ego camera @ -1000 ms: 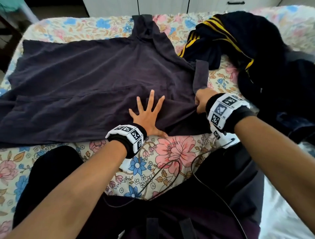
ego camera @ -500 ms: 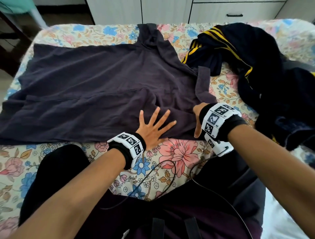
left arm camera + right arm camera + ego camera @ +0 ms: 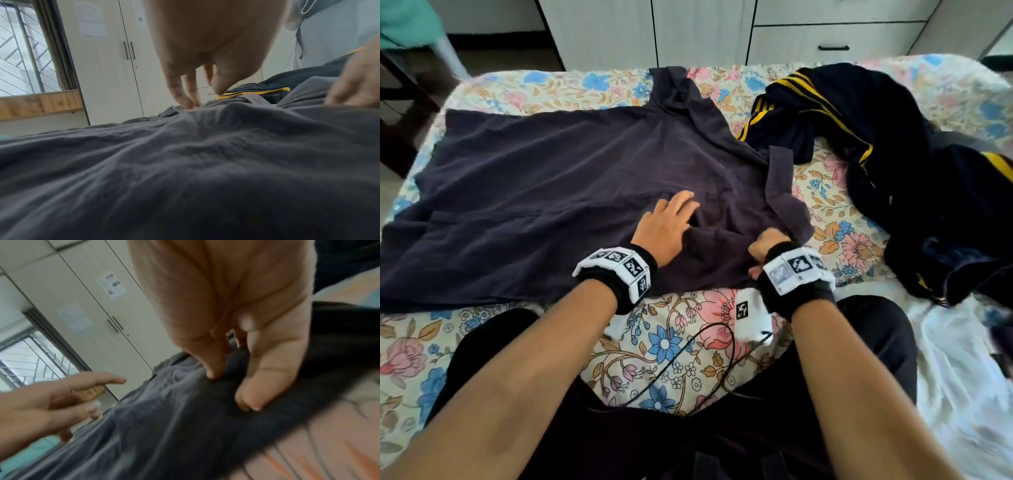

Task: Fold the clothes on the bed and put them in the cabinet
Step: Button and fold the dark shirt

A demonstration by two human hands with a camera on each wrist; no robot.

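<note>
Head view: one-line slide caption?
Left hand rests on dark shirt; right hand pinches its edge.

Dark clothes on the floral bed, white cabinet behind.

A dark purple-grey shirt (image 3: 558, 192) lies spread flat across the left and middle of the head view on the flowered bed (image 3: 674, 342), its collar end reaching toward the top centre, one short sleeve turned up at centre right, the cloth bunched into wrinkles near its lower right edge. At upper right a navy garment with yellow stripes (image 3: 866, 137) lies crumpled in a loose heap, just beside the shirt's sleeve and running down the right edge of the frame. The white cabinet (image 3: 709, 31), doors closed, stands along the top of the frame beyond the bed.
</note>
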